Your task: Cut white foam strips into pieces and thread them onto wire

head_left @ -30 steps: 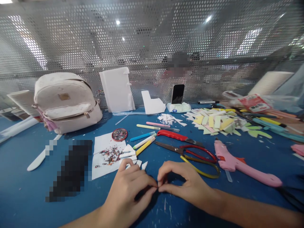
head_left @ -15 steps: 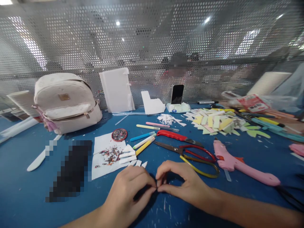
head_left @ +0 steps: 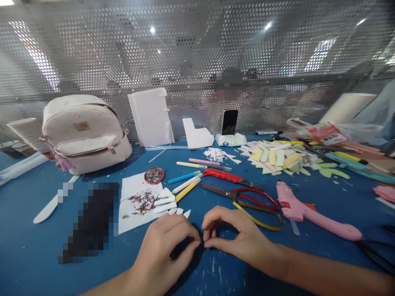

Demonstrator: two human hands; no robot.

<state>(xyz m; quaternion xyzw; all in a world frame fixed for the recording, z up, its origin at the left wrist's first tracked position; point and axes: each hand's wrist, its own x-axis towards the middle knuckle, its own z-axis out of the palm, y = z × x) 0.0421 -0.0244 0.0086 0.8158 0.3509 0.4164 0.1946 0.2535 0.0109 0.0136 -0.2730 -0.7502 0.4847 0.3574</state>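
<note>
The left hand and right hand are pinching nearly tip to tip; whether they are gripping something, I cannot tell. White pieces are lying just beyond the left, scissors beyond the right, a pink glue gun farther right.

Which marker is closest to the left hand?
The bright yellow one, its end by the white pieces. The other markers all lie farther from the left hand.
</note>
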